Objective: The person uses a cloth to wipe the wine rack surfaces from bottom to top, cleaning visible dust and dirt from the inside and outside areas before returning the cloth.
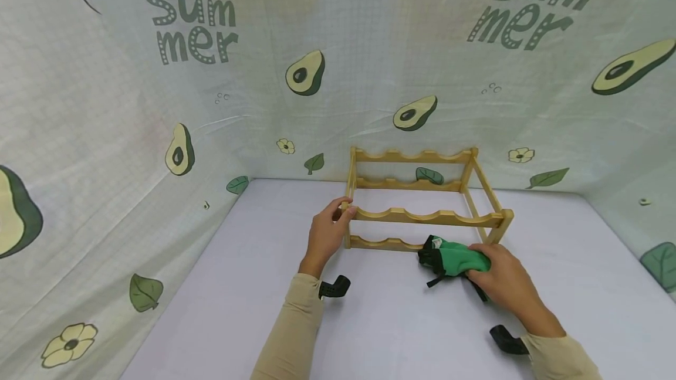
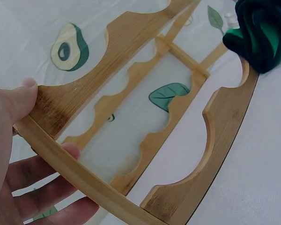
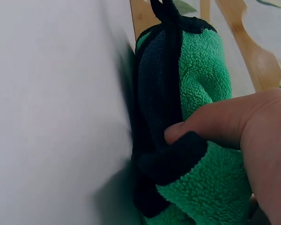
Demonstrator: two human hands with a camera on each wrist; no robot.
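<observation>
A wooden rack (image 1: 406,216) with scalloped rails stands on the white table near the back wall. My left hand (image 1: 326,232) grips its left front post, thumb by the upper rail's end and fingers round the post, as the left wrist view (image 2: 37,159) shows. In my right hand (image 1: 504,279) is a bunched green cloth with black edging (image 1: 458,258), pinched at its right end. It is in front of the rack's lower front rail and hides part of it. The right wrist view shows the thumb pressed into the folds of the terry cloth (image 3: 203,61).
Behind the rack hangs a pale sheet (image 1: 359,75) printed with avocados, leaves and lettering; it also runs along both sides. The white tabletop (image 1: 401,321) spreads in front of the rack. Black wrist mounts (image 1: 335,287) stick out beside both forearms.
</observation>
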